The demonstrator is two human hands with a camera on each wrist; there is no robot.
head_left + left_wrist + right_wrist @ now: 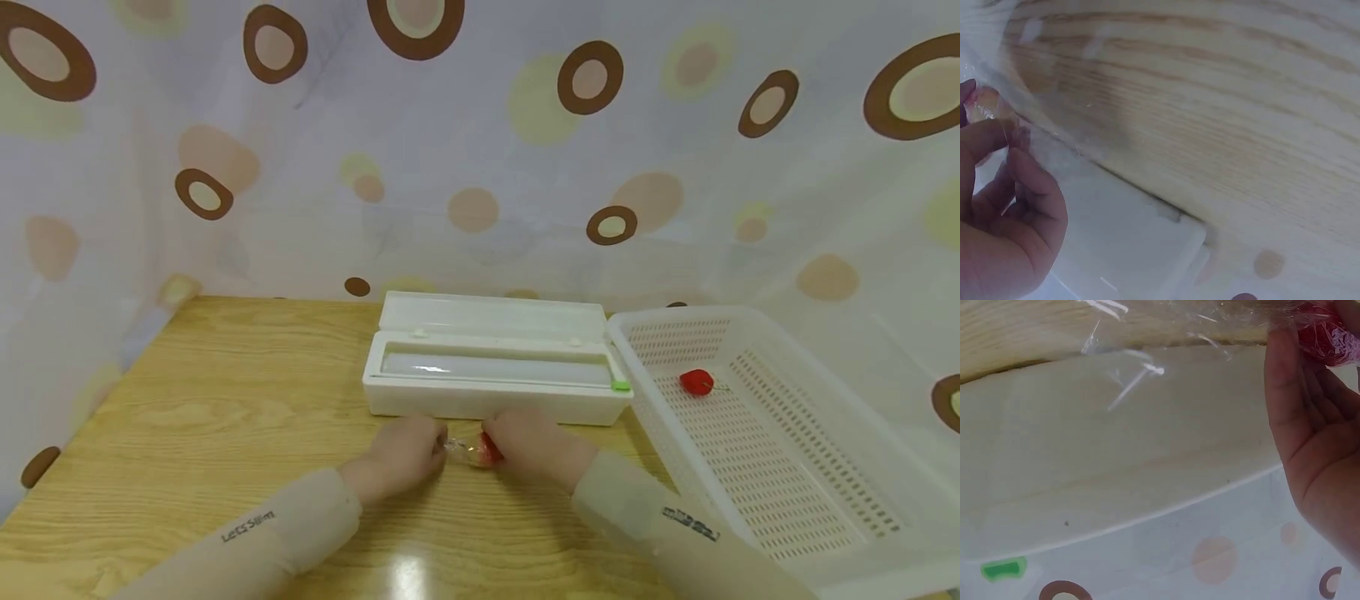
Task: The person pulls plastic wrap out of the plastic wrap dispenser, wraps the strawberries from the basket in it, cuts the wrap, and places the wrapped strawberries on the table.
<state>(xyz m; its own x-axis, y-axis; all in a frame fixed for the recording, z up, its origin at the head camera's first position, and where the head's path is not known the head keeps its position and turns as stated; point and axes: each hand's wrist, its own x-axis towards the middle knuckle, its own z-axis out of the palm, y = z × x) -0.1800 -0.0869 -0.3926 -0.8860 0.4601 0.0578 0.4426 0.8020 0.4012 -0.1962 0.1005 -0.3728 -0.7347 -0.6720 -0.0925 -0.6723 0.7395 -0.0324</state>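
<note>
Between the two hands, just in front of the white dispenser box, is a red and yellowish fruit (489, 450) wrapped in clear cling film (457, 447). My left hand (408, 454) pinches the gathered film at the fruit's left side. In the left wrist view the fruit (986, 107) looks pale orange with red patches, and thumb and finger meet on the film beside it. From the right, my right hand (531, 443) holds the wrapped fruit by its other end, partly covering it. Loose film (1210, 319) stretches away from this hand in the right wrist view.
The dispenser box (450, 403) stands with its lid (487, 313) raised, a film roll (495, 367) inside and a green slider (620, 386) at its right end. To the right, a white plastic basket (697, 462) contains a small red stemmed item (697, 382).
</note>
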